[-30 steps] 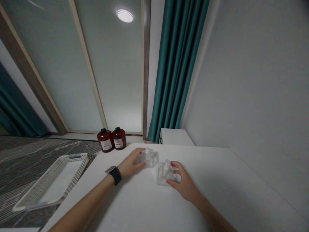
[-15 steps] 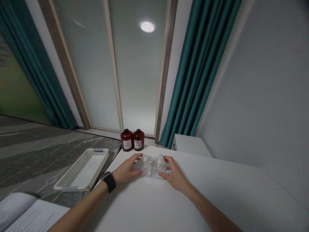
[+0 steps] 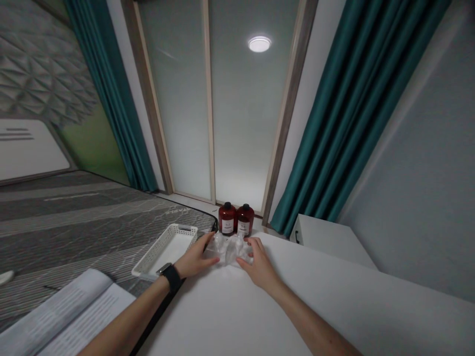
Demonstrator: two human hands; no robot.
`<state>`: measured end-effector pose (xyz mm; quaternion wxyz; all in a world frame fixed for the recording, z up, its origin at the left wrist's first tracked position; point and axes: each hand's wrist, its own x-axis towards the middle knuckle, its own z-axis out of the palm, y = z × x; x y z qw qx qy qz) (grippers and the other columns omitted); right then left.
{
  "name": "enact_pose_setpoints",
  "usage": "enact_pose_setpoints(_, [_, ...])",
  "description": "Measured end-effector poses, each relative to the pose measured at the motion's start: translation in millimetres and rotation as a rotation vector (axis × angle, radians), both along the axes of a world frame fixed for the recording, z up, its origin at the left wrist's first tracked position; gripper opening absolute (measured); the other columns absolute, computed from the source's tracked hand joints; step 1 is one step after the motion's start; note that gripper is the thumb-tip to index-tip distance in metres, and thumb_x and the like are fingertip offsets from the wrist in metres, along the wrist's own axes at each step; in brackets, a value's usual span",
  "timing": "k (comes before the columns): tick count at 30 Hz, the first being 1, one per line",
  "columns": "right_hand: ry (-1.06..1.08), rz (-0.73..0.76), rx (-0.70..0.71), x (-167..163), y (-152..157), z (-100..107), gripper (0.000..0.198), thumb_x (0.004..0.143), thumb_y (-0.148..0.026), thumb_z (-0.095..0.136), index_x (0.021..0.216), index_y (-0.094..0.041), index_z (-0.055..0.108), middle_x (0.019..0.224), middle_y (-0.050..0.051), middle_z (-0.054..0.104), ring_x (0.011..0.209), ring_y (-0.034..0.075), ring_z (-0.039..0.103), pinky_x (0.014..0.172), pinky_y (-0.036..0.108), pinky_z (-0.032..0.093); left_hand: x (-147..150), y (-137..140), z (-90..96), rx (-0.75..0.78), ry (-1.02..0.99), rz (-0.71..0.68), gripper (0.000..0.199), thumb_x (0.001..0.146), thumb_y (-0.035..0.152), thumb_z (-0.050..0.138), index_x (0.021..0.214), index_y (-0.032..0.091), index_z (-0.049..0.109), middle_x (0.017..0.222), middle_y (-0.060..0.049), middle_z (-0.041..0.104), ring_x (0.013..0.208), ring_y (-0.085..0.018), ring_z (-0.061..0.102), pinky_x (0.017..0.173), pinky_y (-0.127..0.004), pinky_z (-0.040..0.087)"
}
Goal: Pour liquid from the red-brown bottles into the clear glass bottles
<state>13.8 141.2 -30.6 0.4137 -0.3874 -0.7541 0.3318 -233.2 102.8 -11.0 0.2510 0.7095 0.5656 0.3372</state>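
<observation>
In the lower middle of the frame I see the left hand [image 3: 193, 261] gripping the left clear piece [image 3: 221, 250] between thumb and fingers; the right hand [image 3: 260, 268] grips the right clear piece [image 3: 233, 250] likewise. Both pieces sit side by side at the far end of the white worktop [image 3: 226, 314], just before two dark red bottles [image 3: 227, 217]. An open book [image 3: 70, 309] lies lower left.
</observation>
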Motion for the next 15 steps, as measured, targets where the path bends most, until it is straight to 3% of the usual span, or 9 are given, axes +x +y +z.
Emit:
enact_pose_setpoints(6, [-0.049, 0.05, -0.062, 9, -5, 10, 0.044, 0.075, -0.023, 0.07, 0.117, -0.023, 0.055, 0.123, 0.008, 0.051, 0.112, 0.024, 0.057, 0.089, 0.037, 0.055, 4, -4, -2.6, -0.043, -0.081, -0.044, 0.084, 0.073, 0.033, 0.076, 0.145, 0.019, 0.037, 0.147, -0.017, 0.047, 0.134, -0.033, 0.047, 0.115, -0.05, 0.033])
enact_pose_setpoints(9, [-0.101, 0.169, -0.124, 33, -8, 12, 0.059, 0.075, -0.026, 0.071, 0.131, -0.024, 0.05, 0.145, 0.01, 0.04, 0.134, 0.027, 0.043, 0.105, 0.041, 0.046, 3, -6, -1.7, -0.069, -0.175, -0.045, 0.086, 0.08, 0.041, 0.07, 0.151, 0.018, 0.027, 0.139, -0.017, 0.053, 0.125, -0.032, 0.054, 0.111, -0.05, 0.039])
enact_pose_setpoints(11, [-0.095, 0.21, -0.146, 48, -4, 9, 0.055, 0.084, -0.028, 0.061, 0.137, -0.028, 0.048, 0.153, 0.007, 0.035, 0.141, 0.025, 0.035, 0.109, 0.043, 0.042, -3, -2, -1.4, -0.075, -0.275, 0.024, 0.073, 0.092, 0.048, 0.053, 0.152, 0.019, 0.023, 0.131, -0.015, 0.059, 0.118, -0.03, 0.06, 0.108, -0.05, 0.042])
enact_pose_setpoints(13, [-0.065, 0.165, -0.143, 57, 6, 2, 0.051, 0.087, -0.027, 0.055, 0.138, -0.029, 0.048, 0.151, 0.006, 0.04, 0.141, 0.022, 0.038, 0.111, 0.043, 0.04, -13, 9, -2.4, -0.052, -0.355, 0.122, 0.063, 0.097, 0.05, 0.041, 0.15, 0.019, 0.027, 0.125, -0.014, 0.062, 0.113, -0.027, 0.063, 0.107, -0.05, 0.043])
enact_pose_setpoints(15, [-0.069, 0.025, -0.132, 57, 20, -7, 0.045, 0.089, -0.027, 0.052, 0.134, -0.027, 0.049, 0.138, 0.008, 0.055, 0.131, 0.022, 0.051, 0.109, 0.044, 0.042, -21, 24, -4.6, -0.058, -0.328, 0.17, 0.064, 0.09, 0.05, 0.053, 0.143, 0.017, 0.037, 0.123, -0.015, 0.064, 0.115, -0.03, 0.062, 0.103, -0.049, 0.046])
